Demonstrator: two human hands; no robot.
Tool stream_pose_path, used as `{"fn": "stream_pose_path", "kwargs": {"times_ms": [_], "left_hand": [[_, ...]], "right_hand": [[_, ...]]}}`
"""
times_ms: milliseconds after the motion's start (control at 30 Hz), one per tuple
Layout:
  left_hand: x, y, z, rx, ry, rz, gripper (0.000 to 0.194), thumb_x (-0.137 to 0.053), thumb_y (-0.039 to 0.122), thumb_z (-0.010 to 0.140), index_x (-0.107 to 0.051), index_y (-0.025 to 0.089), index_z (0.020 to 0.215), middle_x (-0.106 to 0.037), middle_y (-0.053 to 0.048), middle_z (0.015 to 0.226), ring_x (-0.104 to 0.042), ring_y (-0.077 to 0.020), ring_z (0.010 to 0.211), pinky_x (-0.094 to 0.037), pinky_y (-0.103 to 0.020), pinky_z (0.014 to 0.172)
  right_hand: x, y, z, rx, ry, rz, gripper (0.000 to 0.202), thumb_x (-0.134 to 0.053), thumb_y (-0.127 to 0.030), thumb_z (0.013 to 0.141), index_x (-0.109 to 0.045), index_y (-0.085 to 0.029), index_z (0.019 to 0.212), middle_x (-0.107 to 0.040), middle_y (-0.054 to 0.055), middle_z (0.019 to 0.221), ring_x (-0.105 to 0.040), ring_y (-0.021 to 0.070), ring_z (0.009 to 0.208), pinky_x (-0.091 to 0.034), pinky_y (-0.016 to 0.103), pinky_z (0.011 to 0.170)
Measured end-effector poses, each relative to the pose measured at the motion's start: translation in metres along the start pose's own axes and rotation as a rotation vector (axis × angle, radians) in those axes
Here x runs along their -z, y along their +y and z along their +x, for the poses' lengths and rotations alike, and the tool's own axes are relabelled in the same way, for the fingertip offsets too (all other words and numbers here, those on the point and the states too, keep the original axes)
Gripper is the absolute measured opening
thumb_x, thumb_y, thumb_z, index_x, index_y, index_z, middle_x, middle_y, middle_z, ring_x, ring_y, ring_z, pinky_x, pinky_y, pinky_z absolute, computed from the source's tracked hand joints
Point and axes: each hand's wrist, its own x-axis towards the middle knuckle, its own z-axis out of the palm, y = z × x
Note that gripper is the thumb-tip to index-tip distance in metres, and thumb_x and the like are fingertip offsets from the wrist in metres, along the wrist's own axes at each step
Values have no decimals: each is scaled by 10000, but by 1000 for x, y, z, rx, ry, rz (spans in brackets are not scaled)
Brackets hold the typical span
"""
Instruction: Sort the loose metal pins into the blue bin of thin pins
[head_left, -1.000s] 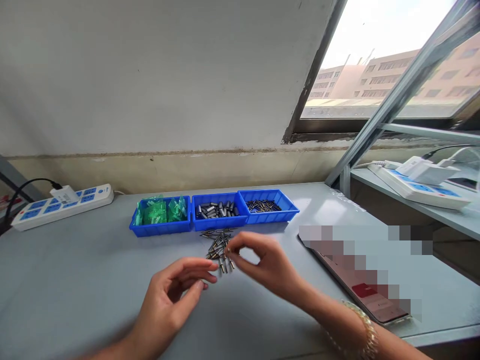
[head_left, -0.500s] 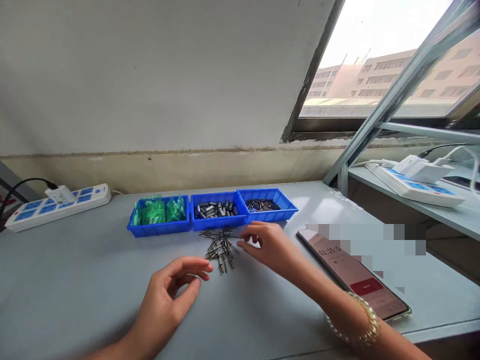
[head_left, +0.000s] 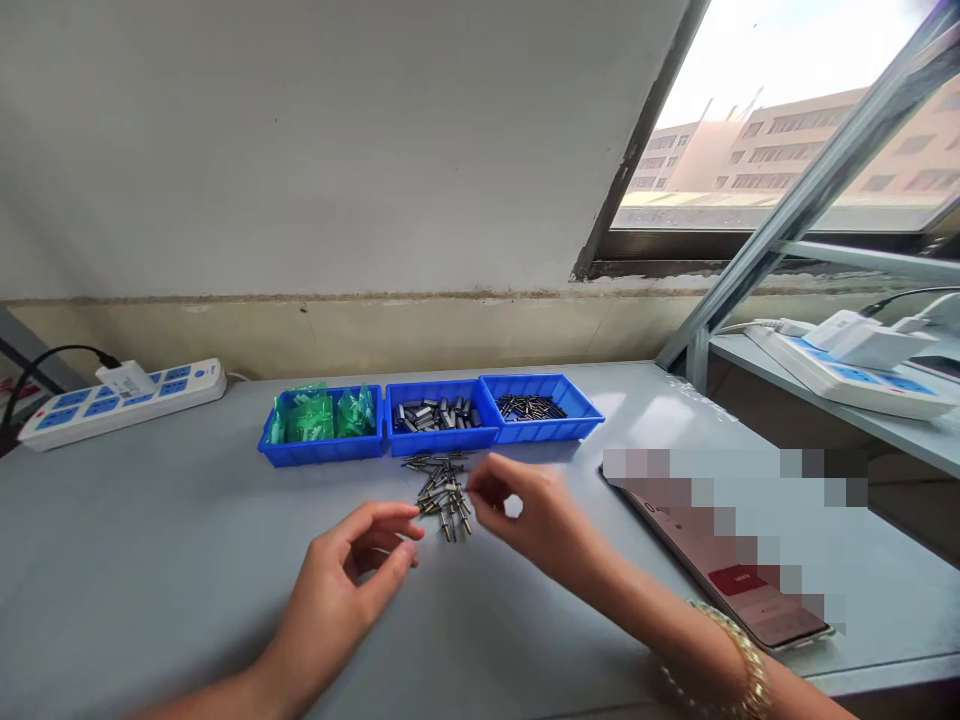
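Note:
A loose pile of metal pins with brass-coloured ends [head_left: 442,495] lies on the grey table, in front of three blue bins. My right hand [head_left: 517,500] is at the pile's right edge, thumb and forefinger brought together in a pinch; what lies between the fingertips is too small to make out. To the left of the pile is my left hand [head_left: 364,570], its fingers curved and apart from the thumb, holding nothing. Green plastic pieces fill the left bin [head_left: 322,452], grey metal cylinders the middle bin [head_left: 442,440], and small dark pins the right bin [head_left: 551,430].
A white power strip [head_left: 124,402] rests at the back left. On the right lies a phone [head_left: 720,560], partly blurred out, beside my right forearm. Another power strip [head_left: 847,370] is on a shelf at the right, behind a slanted metal post [head_left: 780,210].
My right hand has moved slightly left and down, and its thumb and forefinger have closed together. My left hand has barely moved. The view has shifted a little.

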Motion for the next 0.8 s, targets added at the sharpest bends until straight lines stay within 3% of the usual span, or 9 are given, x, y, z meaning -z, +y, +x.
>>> {"fn": "stream_pose_path", "kwargs": {"times_ms": [200,433,500,667,800], "left_hand": [[-5,-1,1,153,-30,-74,116,-669,224,712,-734,180,796,-741,-25,687,-685,-188,659,-546,-267,655],[-11,1,-2,177,-354,-191,106,-661,232,731,-719,152,769,-717,-28,667,-658,-173,634,-519,-263,617],[-11,2,-2,185,-323,-194,113,-667,232,713,-707,148,776,-708,-28,647,-658,-176,621,-524,-273,614],[-4,4,-3,70,-54,-105,137,-613,169,704,-704,176,806,-725,-32,729,-680,-187,704,-550,-273,690],[-1,8,-8,-52,-100,-38,188,-570,152,733,-718,194,841,-743,-36,787,-697,-191,771,-560,-270,757]], "right_hand": [[-9,-27,-10,149,5,242,158,-516,-66,770,-607,-187,722,-559,-12,631,-521,105,582,-455,217,547],[-12,-35,-17,267,-80,460,99,-605,-172,850,-677,-183,783,-590,22,737,-577,105,649,-497,216,592],[-10,-32,-16,262,-63,458,95,-603,-177,853,-672,-184,788,-607,21,729,-584,110,650,-498,225,598],[-6,-22,-10,112,1,318,93,-601,-131,818,-643,-185,754,-645,6,675,-585,118,617,-482,231,577],[-11,-21,-10,9,-123,353,141,-566,-56,751,-630,-179,724,-668,-12,646,-600,107,585,-490,212,567]]}}
